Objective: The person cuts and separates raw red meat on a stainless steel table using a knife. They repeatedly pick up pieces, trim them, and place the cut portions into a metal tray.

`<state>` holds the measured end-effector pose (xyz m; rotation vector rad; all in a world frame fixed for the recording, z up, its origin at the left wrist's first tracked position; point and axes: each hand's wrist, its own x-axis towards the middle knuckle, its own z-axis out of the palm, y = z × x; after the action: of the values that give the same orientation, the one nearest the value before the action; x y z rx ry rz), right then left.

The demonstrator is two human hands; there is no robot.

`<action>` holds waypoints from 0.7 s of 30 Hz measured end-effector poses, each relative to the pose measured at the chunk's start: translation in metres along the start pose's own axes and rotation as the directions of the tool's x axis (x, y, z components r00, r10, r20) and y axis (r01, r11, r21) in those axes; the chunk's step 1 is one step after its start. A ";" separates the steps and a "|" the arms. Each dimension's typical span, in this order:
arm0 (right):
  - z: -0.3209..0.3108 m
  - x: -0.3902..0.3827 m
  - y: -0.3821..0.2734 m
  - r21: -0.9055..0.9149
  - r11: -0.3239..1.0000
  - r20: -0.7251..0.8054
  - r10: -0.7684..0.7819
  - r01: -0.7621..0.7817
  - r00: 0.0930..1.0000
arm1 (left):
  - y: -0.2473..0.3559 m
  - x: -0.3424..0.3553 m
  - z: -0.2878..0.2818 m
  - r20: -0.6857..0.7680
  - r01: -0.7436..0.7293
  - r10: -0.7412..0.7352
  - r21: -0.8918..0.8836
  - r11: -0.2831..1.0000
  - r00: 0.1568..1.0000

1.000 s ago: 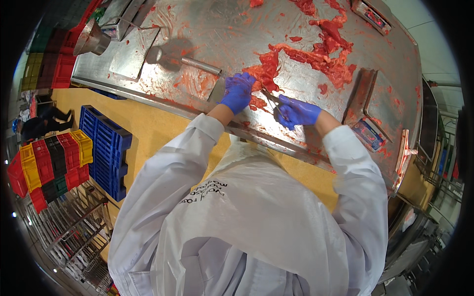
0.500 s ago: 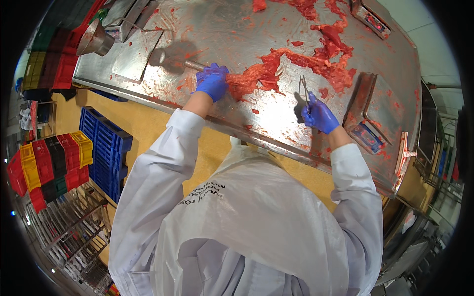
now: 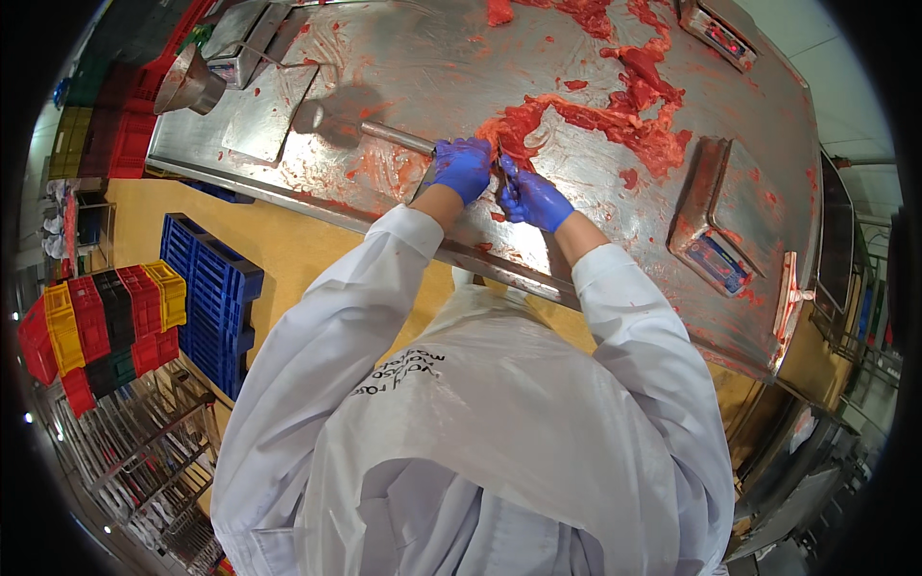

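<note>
Beyond the yellow floor (image 3: 298,230), near the front edge of the smeared steel bench (image 3: 432,82), the left hand (image 3: 462,169) grips red meat (image 3: 523,125), which trails rightward; the right hand (image 3: 534,199) has its fingers around a metal tool (image 3: 498,161). A scale (image 3: 718,36) stands near the far right corner.

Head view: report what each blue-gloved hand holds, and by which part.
The left hand grips a ragged strip of raw red meat by its left end. The right hand holds a slim metal tool, apparently by its handle, largely hidden.
</note>
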<state>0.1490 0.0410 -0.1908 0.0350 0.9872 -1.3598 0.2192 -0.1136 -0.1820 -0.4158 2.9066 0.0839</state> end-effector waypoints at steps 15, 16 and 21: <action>-0.043 -0.123 -0.023 0.097 0.995 -0.213 0.007 0.014 0.977 | -0.059 0.003 -0.073 -0.012 0.164 -0.164 -0.018 0.986 0.986; -0.027 -0.117 -0.016 0.090 0.996 -0.235 0.040 -0.019 0.971 | -0.048 0.005 -0.068 -0.055 0.134 -0.138 -0.073 0.988 0.989; 0.000 -0.029 -0.005 -0.073 0.991 0.133 0.119 -0.110 0.984 | -0.028 0.028 -0.016 0.021 0.077 -0.079 0.088 0.993 0.997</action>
<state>0.1479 0.0622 -0.1706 -0.0495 0.9000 -1.2081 0.1981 -0.1498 -0.1726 -0.5087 2.8536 -0.0485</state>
